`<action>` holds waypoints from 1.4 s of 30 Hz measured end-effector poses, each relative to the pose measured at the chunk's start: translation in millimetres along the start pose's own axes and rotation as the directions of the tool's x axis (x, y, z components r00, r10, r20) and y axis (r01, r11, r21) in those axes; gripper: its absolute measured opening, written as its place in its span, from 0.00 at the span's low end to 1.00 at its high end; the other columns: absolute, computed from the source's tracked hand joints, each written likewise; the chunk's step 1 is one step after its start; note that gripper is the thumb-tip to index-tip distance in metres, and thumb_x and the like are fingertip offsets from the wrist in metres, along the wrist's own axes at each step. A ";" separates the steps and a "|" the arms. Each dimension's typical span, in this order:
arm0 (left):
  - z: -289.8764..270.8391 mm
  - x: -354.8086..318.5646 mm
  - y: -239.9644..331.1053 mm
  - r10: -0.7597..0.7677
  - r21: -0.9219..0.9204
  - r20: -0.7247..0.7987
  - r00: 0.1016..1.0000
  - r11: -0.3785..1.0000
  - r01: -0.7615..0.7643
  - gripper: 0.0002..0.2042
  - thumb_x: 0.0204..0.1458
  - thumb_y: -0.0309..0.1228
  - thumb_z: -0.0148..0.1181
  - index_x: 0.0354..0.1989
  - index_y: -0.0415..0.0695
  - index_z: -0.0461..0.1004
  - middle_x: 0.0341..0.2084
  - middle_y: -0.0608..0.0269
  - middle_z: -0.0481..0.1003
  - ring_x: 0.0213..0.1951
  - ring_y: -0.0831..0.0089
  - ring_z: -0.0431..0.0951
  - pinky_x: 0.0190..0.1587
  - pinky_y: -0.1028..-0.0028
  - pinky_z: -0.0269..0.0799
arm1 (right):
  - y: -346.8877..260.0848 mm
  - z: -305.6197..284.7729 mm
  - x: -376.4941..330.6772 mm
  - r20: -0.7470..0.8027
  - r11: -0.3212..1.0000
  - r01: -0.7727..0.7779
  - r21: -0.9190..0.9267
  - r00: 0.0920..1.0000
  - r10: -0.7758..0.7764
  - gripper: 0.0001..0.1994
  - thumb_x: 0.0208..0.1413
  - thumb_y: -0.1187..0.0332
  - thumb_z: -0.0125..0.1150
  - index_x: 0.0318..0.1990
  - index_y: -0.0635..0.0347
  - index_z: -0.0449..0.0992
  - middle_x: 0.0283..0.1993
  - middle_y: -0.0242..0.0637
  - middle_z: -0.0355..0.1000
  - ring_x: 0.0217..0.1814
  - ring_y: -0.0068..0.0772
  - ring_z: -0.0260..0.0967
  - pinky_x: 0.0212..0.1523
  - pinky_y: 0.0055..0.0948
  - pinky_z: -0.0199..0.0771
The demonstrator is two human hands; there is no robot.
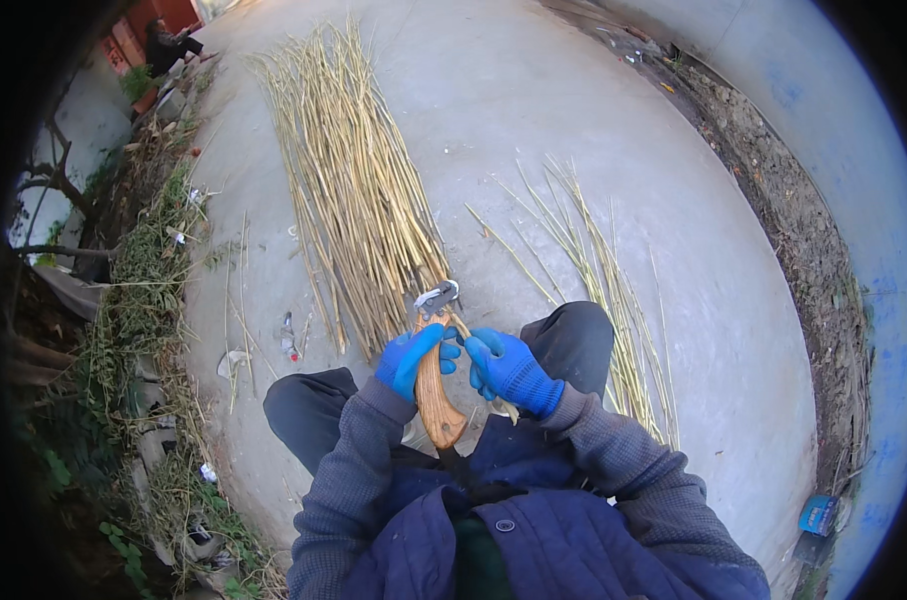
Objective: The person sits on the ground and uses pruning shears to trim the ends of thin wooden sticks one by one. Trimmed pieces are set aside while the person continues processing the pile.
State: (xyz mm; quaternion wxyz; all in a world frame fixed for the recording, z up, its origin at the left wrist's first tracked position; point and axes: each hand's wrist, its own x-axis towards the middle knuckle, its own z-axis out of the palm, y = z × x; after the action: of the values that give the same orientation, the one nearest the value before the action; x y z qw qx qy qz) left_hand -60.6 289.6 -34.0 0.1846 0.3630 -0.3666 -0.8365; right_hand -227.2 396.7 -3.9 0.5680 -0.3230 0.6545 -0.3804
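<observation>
Both of my hands wear blue gloves and meet over the gap between my bent knees. My left hand [414, 357] is closed around a tool with a curved wooden handle [435, 402]. A small metal head [437, 298] tops it, pointing away from me. I cannot tell the exact kind of tool. Close on its right, my right hand [511, 368] grips a thin stalk [461, 325]. One end of that stalk lies beside the metal head, and the other sticks out below my right hand near my lap.
A large bundle of long, straw-coloured stalks [359, 190] lies ahead on the concrete [674, 250]. A smaller, greener pile [614, 320] is beside my right knee. Weeds [144, 270] line the left edge, a pale wall [864, 180] the right. A person [169, 45] sits far left.
</observation>
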 end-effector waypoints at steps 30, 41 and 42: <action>73.3 60.1 12.3 -0.126 0.272 0.163 0.979 0.959 0.078 0.25 0.54 0.43 0.63 0.52 0.35 0.73 0.33 0.54 0.79 0.30 0.70 0.78 0.34 0.74 0.77 | 24.1 -89.6 -117.2 -0.241 0.832 0.074 -0.550 0.939 -0.243 0.09 0.59 0.63 0.55 0.36 0.59 0.67 0.23 0.51 0.69 0.25 0.56 0.71 0.28 0.46 0.71; 88.2 23.0 -7.0 -0.265 -0.083 0.277 0.923 0.951 0.298 0.23 0.54 0.37 0.59 0.54 0.34 0.69 0.25 0.64 0.73 0.23 0.74 0.72 0.26 0.77 0.71 | 24.1 -98.4 -146.7 -0.136 0.838 0.138 -0.528 0.960 -0.244 0.09 0.61 0.62 0.54 0.36 0.59 0.70 0.26 0.52 0.70 0.28 0.55 0.73 0.29 0.45 0.72; 89.2 20.4 -6.8 -0.238 -0.030 0.265 0.935 0.967 0.254 0.22 0.55 0.37 0.59 0.53 0.34 0.69 0.25 0.62 0.74 0.24 0.74 0.74 0.27 0.77 0.72 | 24.4 -97.1 -150.9 -0.119 0.816 0.177 -0.551 0.950 -0.287 0.09 0.61 0.62 0.54 0.37 0.58 0.70 0.25 0.52 0.70 0.28 0.55 0.72 0.28 0.45 0.72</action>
State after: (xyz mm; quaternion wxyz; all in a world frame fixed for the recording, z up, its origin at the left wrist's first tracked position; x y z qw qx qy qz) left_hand -140.8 325.1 -7.0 0.0405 0.2874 -0.3123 -0.9046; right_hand -301.0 550.7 56.5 0.3371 -0.5065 0.7425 -0.2802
